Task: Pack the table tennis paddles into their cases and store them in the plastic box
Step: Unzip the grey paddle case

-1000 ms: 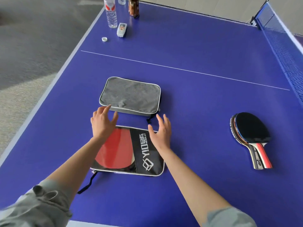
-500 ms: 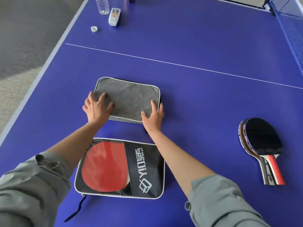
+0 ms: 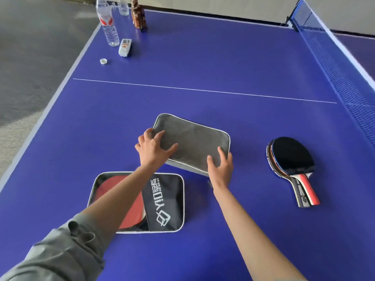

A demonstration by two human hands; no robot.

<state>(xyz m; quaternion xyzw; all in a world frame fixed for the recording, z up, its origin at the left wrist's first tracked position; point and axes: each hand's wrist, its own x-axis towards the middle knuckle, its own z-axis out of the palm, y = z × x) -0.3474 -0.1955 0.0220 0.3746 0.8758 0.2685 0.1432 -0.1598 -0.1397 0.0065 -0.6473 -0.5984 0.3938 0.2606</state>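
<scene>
A grey paddle case (image 3: 194,140) lies on the blue table, turned a little clockwise. My left hand (image 3: 153,149) grips its near left corner and my right hand (image 3: 221,166) grips its near right corner, thumbs on top. Nearer to me lies a black case (image 3: 164,203) with white lettering and a red paddle face (image 3: 129,201) showing through its clear half; my left forearm crosses over it. To the right, loose paddles (image 3: 290,157) lie stacked, black rubber up, handles toward me. No plastic box is in view.
At the far left corner stand a water bottle (image 3: 107,23), a second bottle (image 3: 122,6) and a brown bottle (image 3: 138,17), with a white remote (image 3: 125,47) and a bottle cap (image 3: 103,61) beside them. The net (image 3: 341,63) runs along the right side. The table's left edge (image 3: 50,102) borders grey floor.
My hands moved from over the black case onto the grey case and took hold of its near corners. The grey case has shifted right and turned slightly.
</scene>
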